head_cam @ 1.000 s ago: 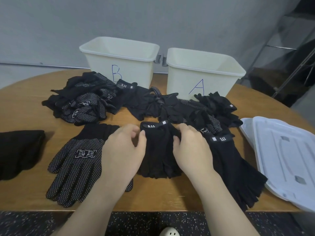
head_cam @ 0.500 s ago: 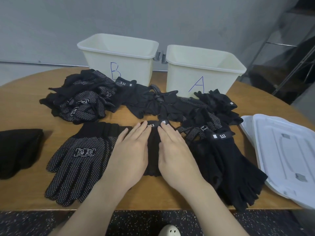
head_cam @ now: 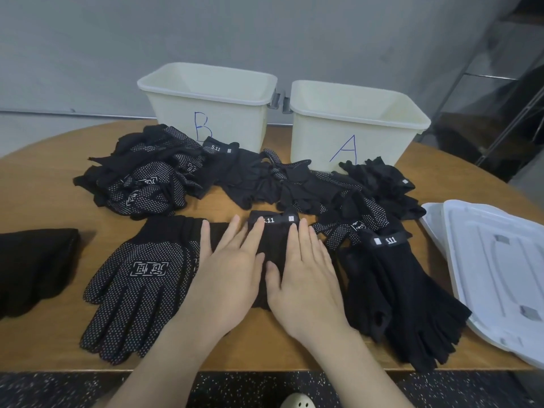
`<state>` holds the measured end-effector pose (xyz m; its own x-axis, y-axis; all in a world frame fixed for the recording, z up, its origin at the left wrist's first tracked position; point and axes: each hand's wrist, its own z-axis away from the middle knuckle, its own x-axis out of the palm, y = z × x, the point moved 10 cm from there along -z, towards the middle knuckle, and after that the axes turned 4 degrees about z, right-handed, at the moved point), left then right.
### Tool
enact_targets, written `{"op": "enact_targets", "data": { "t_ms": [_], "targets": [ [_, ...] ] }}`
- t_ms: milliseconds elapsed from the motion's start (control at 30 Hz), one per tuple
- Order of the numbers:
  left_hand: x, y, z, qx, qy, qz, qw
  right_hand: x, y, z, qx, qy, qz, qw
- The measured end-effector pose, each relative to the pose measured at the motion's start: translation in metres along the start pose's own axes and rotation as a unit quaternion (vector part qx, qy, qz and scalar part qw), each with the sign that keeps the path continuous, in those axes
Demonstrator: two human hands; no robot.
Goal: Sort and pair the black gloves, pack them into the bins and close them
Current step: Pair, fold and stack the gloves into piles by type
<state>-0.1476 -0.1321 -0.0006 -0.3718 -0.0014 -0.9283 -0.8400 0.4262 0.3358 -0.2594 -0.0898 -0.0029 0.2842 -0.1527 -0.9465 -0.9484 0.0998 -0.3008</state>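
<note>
Both hands (head_cam: 232, 272) still flat on 5.11 glove (head_cam: 272, 245), seemingly unmoved

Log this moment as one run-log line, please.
phase: pairing | left hand: flat on 5.11 glove | right hand: flat on same glove | bin A, bin B: open | lids: off

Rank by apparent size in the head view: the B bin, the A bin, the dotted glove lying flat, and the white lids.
1. white lids, nearest, partly cropped
2. A bin and B bin, look alike
3. dotted glove, though nearness enlarges it
</note>
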Motion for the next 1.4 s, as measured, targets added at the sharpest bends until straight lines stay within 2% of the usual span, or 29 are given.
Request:
{"op": "enact_targets", "data": {
  "t_ms": [133,267,467,700,800,900,967,1100,1233,1400],
  "targets": [
    [-0.025,-0.012,-0.007,-0.06,0.091,0.191,0.976,-0.004,0.003,-0.004,0.013,0.013,-0.023,1.0],
    [-0.026,-0.024,-0.025,-0.117,0.11,0.251,0.955,-0.018,0.008,-0.014,0.045,0.051,-0.047,0.997],
    [-0.028,-0.015,-0.028,-0.102,0.141,0.247,0.953,-0.024,0.013,-0.018,0.087,0.053,-0.041,0.994],
    [-0.03,-0.009,-0.028,-0.048,0.155,0.378,0.912,-0.026,0.017,-0.018,0.096,0.047,-0.076,0.991],
    [-0.029,-0.005,-0.029,-0.027,0.143,0.464,0.874,-0.032,0.016,-0.018,0.106,0.076,-0.077,0.988],
    [-0.019,-0.005,-0.029,-0.059,0.116,0.57,0.811,-0.036,0.012,-0.021,0.111,0.092,-0.076,0.987],
    [-0.012,-0.005,-0.028,-0.083,0.079,0.606,0.787,-0.038,0.009,-0.024,0.11,0.095,-0.072,0.987],
    [-0.003,-0.005,-0.022,-0.103,0.03,0.635,0.765,-0.041,0.004,-0.025,0.103,0.094,-0.068,0.988],
    [-0.004,-0.007,-0.02,-0.09,0.035,0.652,0.752,-0.048,-0.001,-0.025,0.09,0.095,-0.084,0.988],
    [-0.018,-0.007,-0.015,-0.045,0.052,0.679,0.731,-0.064,-0.006,-0.021,0.076,0.124,-0.164,0.976]
  ]
}}
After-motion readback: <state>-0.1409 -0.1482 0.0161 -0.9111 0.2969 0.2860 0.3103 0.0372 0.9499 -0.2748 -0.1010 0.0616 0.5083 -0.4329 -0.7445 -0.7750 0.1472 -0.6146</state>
